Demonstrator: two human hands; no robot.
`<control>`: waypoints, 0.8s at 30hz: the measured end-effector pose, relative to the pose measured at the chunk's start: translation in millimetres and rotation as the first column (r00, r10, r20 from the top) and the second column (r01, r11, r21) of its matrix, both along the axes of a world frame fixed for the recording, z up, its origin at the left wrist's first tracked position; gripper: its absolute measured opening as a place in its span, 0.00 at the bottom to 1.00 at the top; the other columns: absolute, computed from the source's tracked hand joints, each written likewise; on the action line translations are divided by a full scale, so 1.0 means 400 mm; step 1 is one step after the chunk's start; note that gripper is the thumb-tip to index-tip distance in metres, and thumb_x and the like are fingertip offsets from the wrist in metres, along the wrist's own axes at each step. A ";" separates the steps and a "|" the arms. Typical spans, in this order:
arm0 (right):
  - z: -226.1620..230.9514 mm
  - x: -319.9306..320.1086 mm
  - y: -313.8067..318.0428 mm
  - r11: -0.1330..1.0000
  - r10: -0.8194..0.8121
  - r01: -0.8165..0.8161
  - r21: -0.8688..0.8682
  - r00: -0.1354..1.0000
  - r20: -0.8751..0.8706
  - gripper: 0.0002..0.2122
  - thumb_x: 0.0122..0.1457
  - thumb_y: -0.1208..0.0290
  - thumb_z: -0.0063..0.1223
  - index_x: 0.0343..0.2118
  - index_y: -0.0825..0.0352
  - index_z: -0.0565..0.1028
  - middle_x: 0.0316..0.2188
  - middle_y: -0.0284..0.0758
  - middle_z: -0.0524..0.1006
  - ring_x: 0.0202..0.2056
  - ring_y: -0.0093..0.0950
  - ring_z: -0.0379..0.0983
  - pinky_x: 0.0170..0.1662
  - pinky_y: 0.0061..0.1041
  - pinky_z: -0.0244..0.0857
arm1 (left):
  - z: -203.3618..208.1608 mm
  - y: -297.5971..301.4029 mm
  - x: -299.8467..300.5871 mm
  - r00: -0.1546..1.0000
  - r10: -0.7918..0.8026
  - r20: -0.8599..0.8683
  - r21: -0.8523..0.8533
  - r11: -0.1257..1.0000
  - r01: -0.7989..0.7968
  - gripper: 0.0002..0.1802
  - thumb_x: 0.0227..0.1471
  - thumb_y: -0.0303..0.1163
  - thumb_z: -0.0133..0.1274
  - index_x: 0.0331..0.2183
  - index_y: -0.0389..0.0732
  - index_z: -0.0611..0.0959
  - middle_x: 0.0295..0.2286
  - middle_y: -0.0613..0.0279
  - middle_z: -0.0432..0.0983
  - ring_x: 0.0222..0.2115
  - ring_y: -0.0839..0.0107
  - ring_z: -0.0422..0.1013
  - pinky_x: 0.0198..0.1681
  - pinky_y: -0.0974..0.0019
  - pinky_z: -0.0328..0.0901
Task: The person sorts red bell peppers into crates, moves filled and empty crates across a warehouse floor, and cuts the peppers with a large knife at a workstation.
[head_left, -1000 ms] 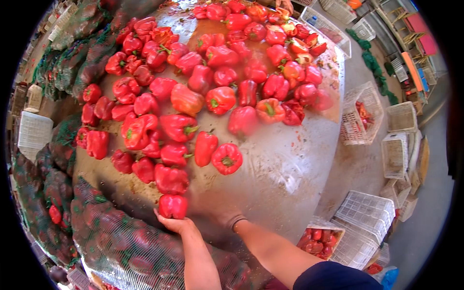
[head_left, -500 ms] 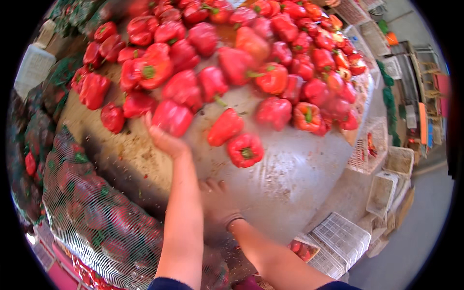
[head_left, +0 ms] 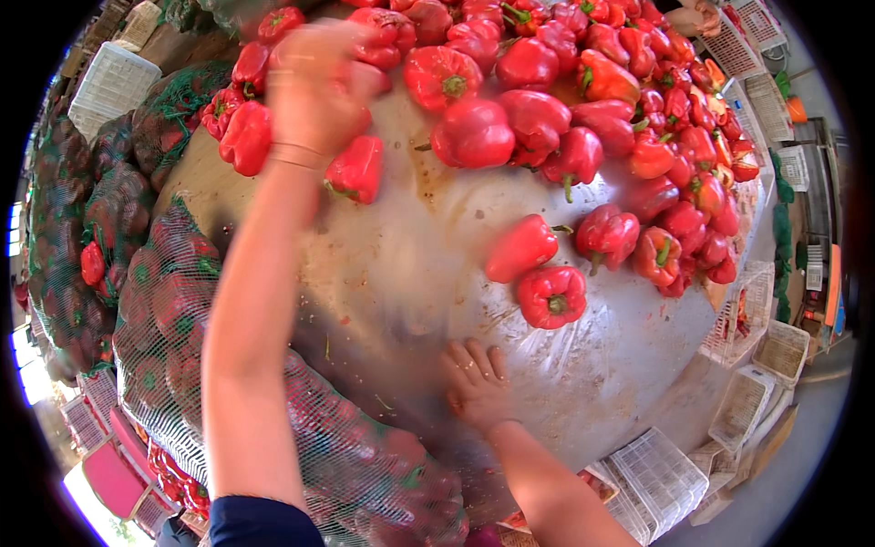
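Red bell peppers [head_left: 529, 64] lie heaped across the far part of a metal table [head_left: 401, 237]. My left hand [head_left: 319, 87], smeared by motion, reaches over the peppers at the far left; its fingers are too blurred to read. Just below its wrist lies a red pepper [head_left: 357, 170], and another pepper [head_left: 246, 139] is left of it. My right hand [head_left: 478, 387] rests palm down on the near part of the table, fingers spread, holding nothing. Two peppers sit beyond it: one on its side [head_left: 522, 248], the other with its green stem facing up [head_left: 551, 296].
A mesh sack full of peppers [head_left: 365, 447] borders the table's near left edge, with more filled sacks [head_left: 59, 237] behind. White plastic crates stand at the lower right [head_left: 661, 479] and far left [head_left: 114, 87]. Another person's hand [head_left: 697, 18] shows at the far right.
My left hand has moved up and away over the far left peppers. Some peppers once near it now lie farther off. My right hand has settled flat. The whole view has shifted.
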State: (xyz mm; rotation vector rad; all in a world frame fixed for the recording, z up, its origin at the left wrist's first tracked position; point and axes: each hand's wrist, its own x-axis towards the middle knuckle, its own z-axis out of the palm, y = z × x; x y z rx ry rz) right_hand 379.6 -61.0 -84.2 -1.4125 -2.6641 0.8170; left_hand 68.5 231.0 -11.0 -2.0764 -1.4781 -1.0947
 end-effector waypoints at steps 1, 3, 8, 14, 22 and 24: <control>0.010 -0.015 0.002 1.000 0.008 -0.008 0.002 1.000 -0.019 0.28 0.42 0.71 0.52 0.52 0.59 0.67 0.56 0.29 0.63 0.58 0.29 0.57 0.59 0.40 0.48 | -0.010 -0.006 -0.155 0.951 0.125 0.284 -0.133 0.987 -0.090 0.22 0.45 0.33 0.55 0.45 0.44 0.75 0.42 0.57 0.72 0.42 0.60 0.69 0.49 0.58 0.62; 0.015 -0.026 0.000 1.000 0.005 -0.004 0.008 1.000 -0.030 0.28 0.41 0.71 0.52 0.51 0.59 0.68 0.55 0.30 0.64 0.57 0.30 0.58 0.59 0.41 0.49 | -0.042 -0.018 -0.452 0.465 0.324 0.824 -0.283 0.946 -0.157 0.30 0.50 0.34 0.54 0.55 0.45 0.68 0.51 0.58 0.66 0.48 0.64 0.67 0.53 0.61 0.60; -0.001 -0.026 0.009 0.999 0.024 -0.024 0.037 1.000 0.000 0.26 0.40 0.72 0.53 0.49 0.61 0.69 0.53 0.31 0.66 0.55 0.30 0.60 0.56 0.39 0.52 | -0.301 -0.091 -0.557 0.205 0.427 0.881 -0.450 0.890 0.080 0.34 0.57 0.42 0.47 0.61 0.46 0.56 0.53 0.58 0.63 0.52 0.64 0.63 0.56 0.61 0.58; -0.014 -0.017 0.003 0.999 0.010 -0.009 0.040 1.000 -0.013 0.26 0.40 0.73 0.52 0.48 0.62 0.69 0.52 0.31 0.66 0.55 0.30 0.61 0.55 0.38 0.53 | -0.328 -0.058 -0.514 0.181 0.151 0.972 -0.219 0.863 0.456 0.27 0.56 0.44 0.47 0.54 0.45 0.63 0.50 0.55 0.66 0.50 0.59 0.67 0.52 0.55 0.65; -0.009 -0.011 -0.011 1.000 0.012 -0.012 0.017 1.000 0.019 0.28 0.41 0.73 0.53 0.51 0.62 0.68 0.54 0.32 0.64 0.56 0.33 0.58 0.57 0.42 0.50 | -0.355 0.006 -0.133 -0.013 -0.076 0.997 0.074 0.890 0.450 0.27 0.58 0.37 0.45 0.56 0.46 0.59 0.52 0.55 0.62 0.51 0.61 0.63 0.54 0.59 0.62; -0.018 -0.030 -0.011 0.999 0.042 -0.042 0.014 0.999 0.012 0.28 0.42 0.72 0.53 0.52 0.61 0.67 0.55 0.32 0.64 0.58 0.33 0.57 0.59 0.43 0.48 | -0.371 0.037 -0.126 0.114 -0.091 0.989 0.041 0.924 0.379 0.24 0.58 0.34 0.43 0.55 0.46 0.60 0.49 0.57 0.64 0.48 0.63 0.65 0.50 0.60 0.64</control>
